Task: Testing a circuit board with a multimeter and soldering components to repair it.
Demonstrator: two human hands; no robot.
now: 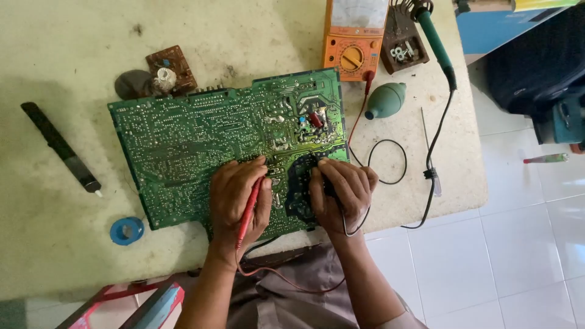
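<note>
A large green circuit board (183, 140) lies solder side up on the pale worktable (73, 36). My left hand (234, 198) grips a red test probe (250, 207), its tip pressed to the board near the lower middle. My right hand (341, 192) holds a black test probe (329, 186), touching the board by its right lower corner. Red and black leads run from both probes toward an orange analogue meter (353, 42) at the table's far edge.
A soldering iron with green handle (434, 33), a green rubber bulb (385, 100), a small brown board (172, 68), a black-handled tool (60, 146), a blue tape roll (127, 231) and a thin screwdriver (429, 152) lie around. White floor tiles (518, 244) are at right.
</note>
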